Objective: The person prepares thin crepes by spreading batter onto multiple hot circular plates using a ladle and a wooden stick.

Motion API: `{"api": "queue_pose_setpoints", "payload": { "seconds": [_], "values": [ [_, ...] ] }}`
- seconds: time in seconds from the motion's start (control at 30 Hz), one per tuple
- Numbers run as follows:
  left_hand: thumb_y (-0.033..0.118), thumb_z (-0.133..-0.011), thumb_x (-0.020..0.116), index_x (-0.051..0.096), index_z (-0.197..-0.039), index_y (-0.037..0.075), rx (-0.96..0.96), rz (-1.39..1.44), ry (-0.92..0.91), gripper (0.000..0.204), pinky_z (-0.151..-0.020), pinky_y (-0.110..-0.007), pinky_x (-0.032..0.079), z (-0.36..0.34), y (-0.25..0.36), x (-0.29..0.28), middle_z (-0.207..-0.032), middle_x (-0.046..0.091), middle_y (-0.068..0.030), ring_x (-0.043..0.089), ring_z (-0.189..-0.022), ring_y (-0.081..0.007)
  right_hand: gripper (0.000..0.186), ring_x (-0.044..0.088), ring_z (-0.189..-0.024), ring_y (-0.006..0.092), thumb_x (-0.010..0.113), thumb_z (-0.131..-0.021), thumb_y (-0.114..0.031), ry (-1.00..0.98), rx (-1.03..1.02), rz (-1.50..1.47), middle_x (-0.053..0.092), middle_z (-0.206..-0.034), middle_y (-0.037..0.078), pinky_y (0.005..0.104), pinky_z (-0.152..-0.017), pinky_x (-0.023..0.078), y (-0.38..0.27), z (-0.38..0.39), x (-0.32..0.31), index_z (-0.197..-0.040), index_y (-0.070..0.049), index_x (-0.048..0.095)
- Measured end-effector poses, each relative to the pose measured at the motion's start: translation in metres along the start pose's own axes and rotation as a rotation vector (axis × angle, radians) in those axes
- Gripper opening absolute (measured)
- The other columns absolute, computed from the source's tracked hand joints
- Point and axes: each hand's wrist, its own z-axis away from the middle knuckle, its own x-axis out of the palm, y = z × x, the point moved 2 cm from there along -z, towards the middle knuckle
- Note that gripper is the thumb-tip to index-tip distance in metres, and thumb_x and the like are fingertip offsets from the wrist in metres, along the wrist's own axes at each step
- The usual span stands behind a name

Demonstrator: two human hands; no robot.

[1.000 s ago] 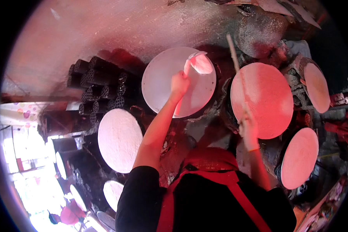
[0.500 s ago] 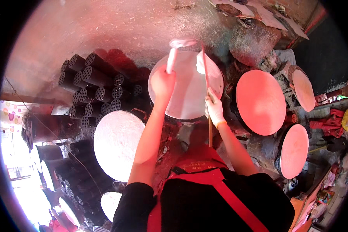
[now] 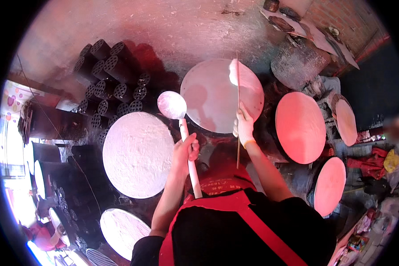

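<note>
We see small pale printing (image 3: pixel 219 185) on the front of the red apron (image 3: pixel 232 174), between five and six o'clock from the middle of the view. It runs in short rows, digits seeming to stand above characters; the slant of the cloth leaves us only part of it.

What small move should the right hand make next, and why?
Probably sweep the stick with the right hand across the round plate: a white, batter-like patch covers only part of its right side, and the stick crosses that patch in view.
</note>
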Motion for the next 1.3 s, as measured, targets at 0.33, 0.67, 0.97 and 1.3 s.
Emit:
{"api": "queue_pose_setpoints", "payload": {
  "seconds": [0.33, 0.67, 0.97, 1.3],
  "values": [
    [0.013, -0.089, 0.061, 0.056, -0.088, 0.006, 0.108, 0.11, 0.337, 0.009, -0.039, -0.018, 0.031, 0.035, -0.04, -0.027, -0.071, 0.053, -0.0006, 0.043, -0.05, -0.0053, 0.039, 0.029, -0.032, 0.0086, 0.05, -0.095, -0.021, -0.192, 0.053, 0.153, 0.032, -0.048, -0.005, 0.0264, -0.029, 0.022, -0.031, -0.005, -0.063, -0.134, -0.026, 0.051],
    [0.011, -0.089, 0.058, 0.056, -0.088, 0.004, 0.215, 0.215, 0.483, 0.007, -0.046, -0.021, 0.038, 0.048, -0.077, -0.006, -0.072, 0.051, -0.0019, 0.045, -0.056, -0.0091, 0.037, 0.027, -0.033, 0.0073, 0.051, -0.096, -0.024, -0.565, 0.194, 0.391, 0.031, -0.051, -0.007, 0.0246, -0.031, 0.023, -0.049, -0.024, -0.043, -0.132, -0.031, 0.052],
    [0.01, -0.087, 0.06, 0.059, -0.089, 0.0, 0.262, 0.134, 0.592, 0.01, -0.067, -0.023, 0.047, 0.056, -0.103, 0.012, -0.068, 0.052, -0.001, 0.05, -0.064, -0.0102, 0.039, 0.03, -0.031, 0.0072, 0.047, -0.097, -0.021, -0.466, 0.083, 0.466, 0.033, -0.049, -0.006, 0.0243, -0.027, 0.025, -0.076, -0.104, -0.086, -0.136, -0.026, 0.048],
    [0.013, -0.086, 0.062, 0.057, -0.103, 0.005, 0.297, 0.269, 0.735, 0.019, -0.087, -0.027, 0.048, 0.057, -0.119, 0.03, -0.097, 0.06, -0.0024, 0.055, -0.094, -0.0104, 0.039, 0.029, -0.035, 0.0045, 0.049, -0.097, -0.019, -1.062, 0.235, 0.626, 0.038, -0.052, -0.006, 0.0211, -0.032, 0.023, -0.11, -0.13, -0.13, -0.136, -0.016, 0.049]
  ]
}}
